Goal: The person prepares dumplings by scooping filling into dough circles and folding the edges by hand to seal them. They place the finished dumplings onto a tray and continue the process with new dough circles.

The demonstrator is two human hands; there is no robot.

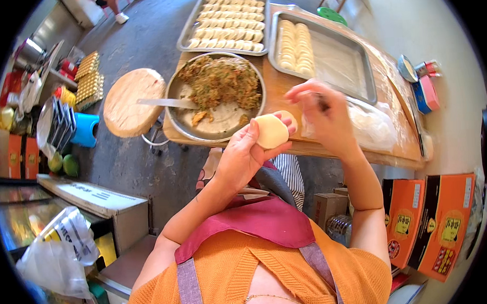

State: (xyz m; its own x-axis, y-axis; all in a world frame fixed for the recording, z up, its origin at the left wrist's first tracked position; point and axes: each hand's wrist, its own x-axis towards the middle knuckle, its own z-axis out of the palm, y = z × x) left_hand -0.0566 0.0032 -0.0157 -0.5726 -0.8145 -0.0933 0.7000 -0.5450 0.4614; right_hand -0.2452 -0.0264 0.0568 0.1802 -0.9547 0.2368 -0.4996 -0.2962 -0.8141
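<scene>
A round dough wrapper [271, 131] lies flat on the palm and fingers of my left hand [247, 148], near the table's front edge. Just right of it my right hand [321, 109] hovers with curled, blurred fingers; whether it holds anything I cannot tell. Another dough wrapper [286, 117] shows behind my left fingers. A round metal pan [217, 137] holds minced filling [225, 80] and a flat metal spatula [167, 102]. Beyond it, a metal tray [180, 37] carries rows of filled dumplings [227, 22]. Two rows of dumplings [296, 47] fill the left part of a second metal tray [365, 67].
A plastic bag with dough [371, 127] lies on the wooden table [404, 150] at right. Left of the pan stands a round stool [135, 101]. Orange cartons [439, 225] are at lower right. A person's leg [111, 6] shows at the far upper left.
</scene>
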